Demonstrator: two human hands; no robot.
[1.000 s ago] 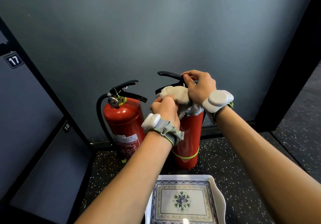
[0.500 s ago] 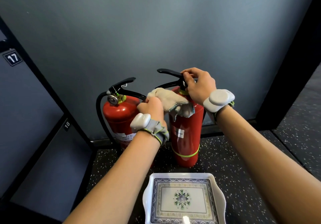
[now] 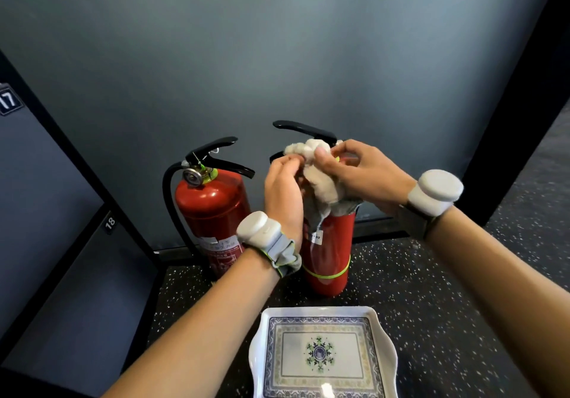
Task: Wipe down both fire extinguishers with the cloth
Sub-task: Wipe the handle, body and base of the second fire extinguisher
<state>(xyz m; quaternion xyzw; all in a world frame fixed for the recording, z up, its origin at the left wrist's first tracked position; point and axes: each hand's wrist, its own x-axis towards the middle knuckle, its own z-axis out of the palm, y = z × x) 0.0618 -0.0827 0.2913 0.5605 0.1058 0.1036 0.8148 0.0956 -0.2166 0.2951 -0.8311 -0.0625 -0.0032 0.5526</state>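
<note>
1. Head view: left extinguisher (image 3: 212, 209) and right extinguisher (image 3: 330, 252) stand side by side on the floor (image 3: 431, 289).
2. The cloth (image 3: 320, 181) is bunched over the right extinguisher's top.
3. The left hand (image 3: 282, 187) and right hand (image 3: 361, 175) each have their grip pinching the cloth.

Forearms: bare, no sleeves.

Left hand (image 3: 283, 191): white rounded left module (image 3: 257, 228) at the wrist, behind the fingers, on a grey fabric left strap (image 3: 282, 255) with lime-green edging.

Right hand (image 3: 367, 175): matching white right module (image 3: 435, 192) on a darker grey right strap (image 3: 415, 221).

Narrow gap between left extinguisher (image 3: 212, 206), right extinguisher (image 3: 330, 255)
</note>
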